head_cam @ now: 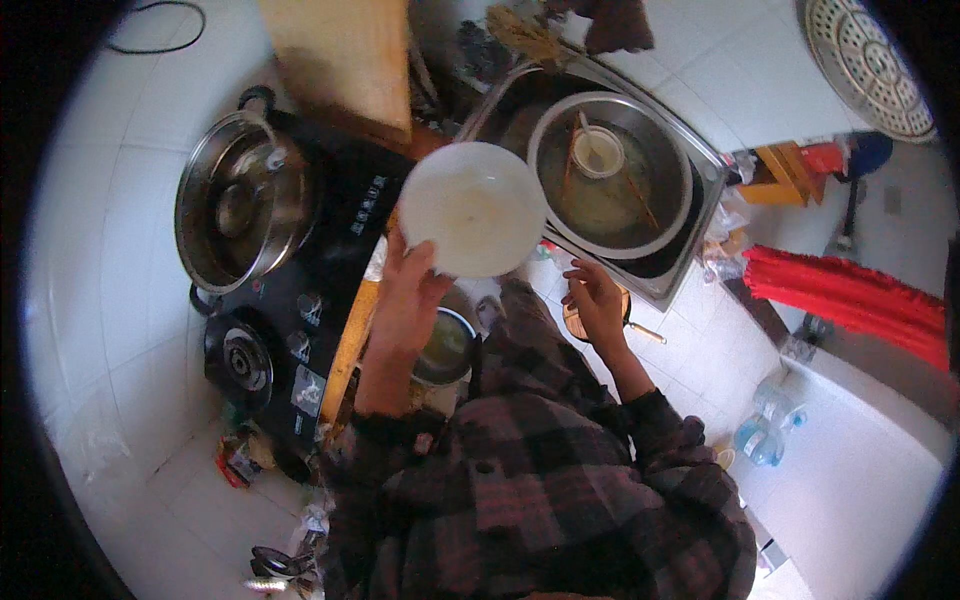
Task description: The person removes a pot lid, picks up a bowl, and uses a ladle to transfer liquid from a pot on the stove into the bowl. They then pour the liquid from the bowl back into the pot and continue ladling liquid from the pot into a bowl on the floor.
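Observation:
My left hand [410,296] grips the near rim of a wide white bowl [472,206]. The bowl's inside faces up towards me, with a faint yellowish smear in the middle. My right hand [592,300] hovers to the right of the bowl with its fingers loosely bent and apart, holding nothing. Just beyond it, inside the metal sink [671,289], stands a round metal basin [536,161] with cloudy water. A small white bowl [598,152] with a spoon [584,122] in it sits there, and chopsticks [641,199] lie beside it.
Left of me, a large steel pot [196,259] stands on a black gas stove [341,247], whose nearer burner [244,360] is uncovered. A wooden board [345,67] leans behind. Below my left arm is another pot [474,337]. Plastic bottles [761,439] stand at the right.

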`<state>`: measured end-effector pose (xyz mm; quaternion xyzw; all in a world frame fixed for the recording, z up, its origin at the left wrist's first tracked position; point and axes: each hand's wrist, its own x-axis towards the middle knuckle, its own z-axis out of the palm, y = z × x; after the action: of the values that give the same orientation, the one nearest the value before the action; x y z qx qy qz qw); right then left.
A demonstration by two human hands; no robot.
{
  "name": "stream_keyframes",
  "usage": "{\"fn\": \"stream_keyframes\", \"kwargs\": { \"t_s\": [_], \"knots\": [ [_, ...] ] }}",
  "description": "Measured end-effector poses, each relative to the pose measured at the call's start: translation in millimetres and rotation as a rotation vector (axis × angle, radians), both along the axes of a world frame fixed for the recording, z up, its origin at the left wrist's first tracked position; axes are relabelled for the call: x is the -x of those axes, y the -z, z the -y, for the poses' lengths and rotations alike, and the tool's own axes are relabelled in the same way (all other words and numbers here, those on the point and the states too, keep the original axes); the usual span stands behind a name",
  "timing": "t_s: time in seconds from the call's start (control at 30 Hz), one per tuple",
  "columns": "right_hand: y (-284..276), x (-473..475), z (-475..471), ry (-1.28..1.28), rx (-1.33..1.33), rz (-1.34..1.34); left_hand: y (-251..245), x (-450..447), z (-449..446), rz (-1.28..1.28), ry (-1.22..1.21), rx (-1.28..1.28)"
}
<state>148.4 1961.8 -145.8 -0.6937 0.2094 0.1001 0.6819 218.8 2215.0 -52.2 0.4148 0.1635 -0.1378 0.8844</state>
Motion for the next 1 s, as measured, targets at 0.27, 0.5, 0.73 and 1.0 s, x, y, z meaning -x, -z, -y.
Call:
{"fn": "stream_keyframes", "kwargs": {
  "t_s": [0.27, 0.5, 0.73, 1.0],
  "knots": [
    [7, 56, 48, 0.215, 0.096, -0.034, 115, -60, 136, -0.077, 0.263, -0.619],
    [17, 74, 94, 0.348, 0.163, -0.098, 189, -78, 225, 0.204, 0.283, -1.049],
    [13, 84, 122, 0.428, 0.196, -0.129, 233, -73, 261, -0.047, 0.471, -1.081],
    [3, 74, 127, 0.406, 0.164, -0.075, 209, -73, 228, -0.228, 0.446, 0.169]
  ]
}}
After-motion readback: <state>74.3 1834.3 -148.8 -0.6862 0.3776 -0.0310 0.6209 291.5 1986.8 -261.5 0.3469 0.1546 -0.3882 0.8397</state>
